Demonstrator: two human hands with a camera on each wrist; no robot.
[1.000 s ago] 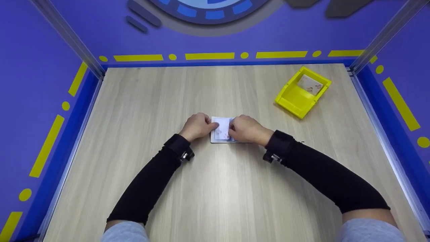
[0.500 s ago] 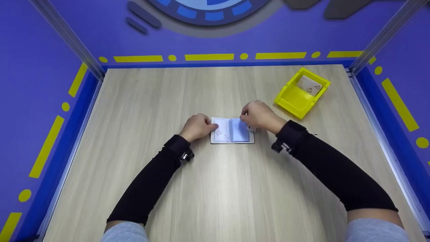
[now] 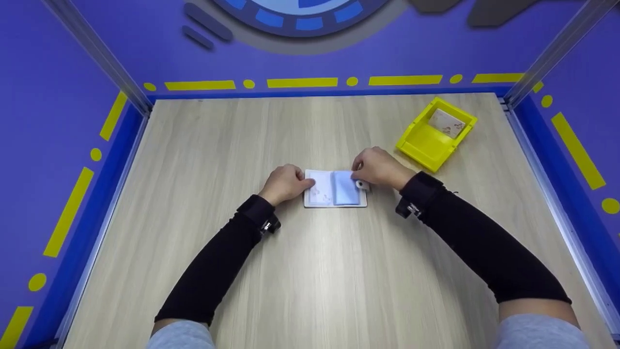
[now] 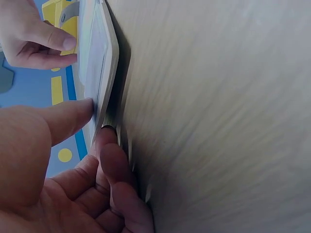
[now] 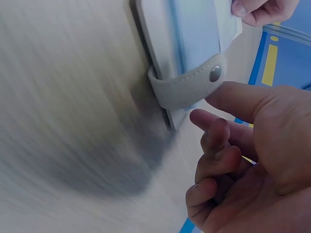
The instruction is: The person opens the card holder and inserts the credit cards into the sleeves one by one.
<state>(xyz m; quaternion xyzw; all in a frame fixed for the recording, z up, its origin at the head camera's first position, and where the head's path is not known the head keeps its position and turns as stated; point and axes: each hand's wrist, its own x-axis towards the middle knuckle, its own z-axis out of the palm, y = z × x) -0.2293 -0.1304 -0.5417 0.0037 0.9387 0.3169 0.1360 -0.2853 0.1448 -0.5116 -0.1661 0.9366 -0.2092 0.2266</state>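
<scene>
A small white card holder [image 3: 363, 200] lies unfolded on the table, with clear sleeves inside. Its left sleeve [image 3: 319, 185] shows a pale print with small figures; the right sleeve [image 3: 346, 189] looks bluish. My left hand [image 3: 286, 183] pinches the left edge, thumb on top and fingers curled underneath, as the left wrist view shows. At the upper right corner is my right hand [image 3: 378, 166], thumb and index fingertips close together at the sleeve's edge, other fingers curled. A pale strap [image 5: 187, 87] with a metal snap [image 5: 215, 74] rises from the right side, beside the right thumb.
At the back right stands a yellow bin [image 3: 426, 145] holding a pale printed card-like piece [image 3: 446, 123] propped against its wall. Blue panels [image 3: 310, 68] enclose the wooden table [image 3: 290, 271] at the back and sides.
My right hand has moved from the holder's middle to its upper right corner, uncovering the bluish right sleeve; lately it shifted slightly right, exposing the snap. My left hand stays put.
</scene>
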